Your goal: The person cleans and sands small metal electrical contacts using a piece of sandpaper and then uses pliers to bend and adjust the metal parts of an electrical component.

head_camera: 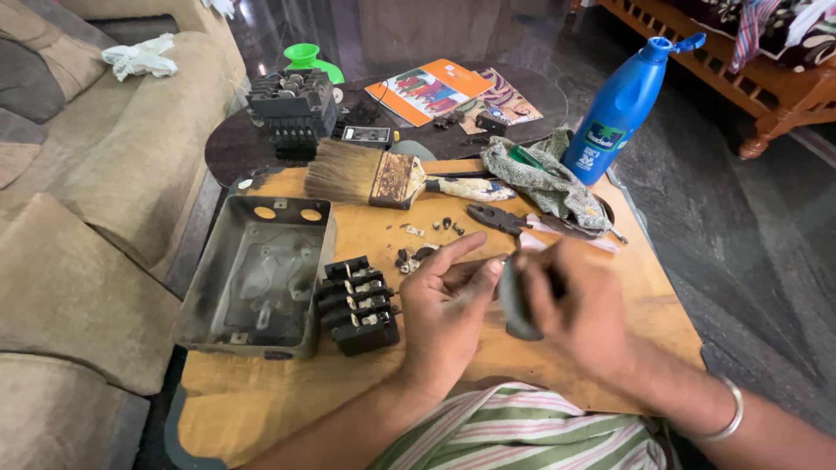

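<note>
The left hand (444, 313) and right hand (579, 305) both clasp a small flat dark grey part (515, 300) (edge-on) at the wooden board's (261, 400) 3 o'clock; support it firmly, keeping loose screws (427, 248) at 12 o'clock undisturbed.

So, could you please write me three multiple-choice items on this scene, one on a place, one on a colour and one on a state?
1. Where does the paintbrush lie?
A. on the wooden board, beyond the metal box
B. inside the metal box
C. on the sofa

2. What colour is the plastic bottle?
A. green
B. blue
C. white

3. What is the state of the right hand?
A. open and flat on the board
B. resting on the pliers
C. closed on a dark grey piece

Answers:
1 A, it lies across the board's far end.
2 B, body and cap are blue.
3 C, its fingers wrap the piece beside the left hand.
</note>
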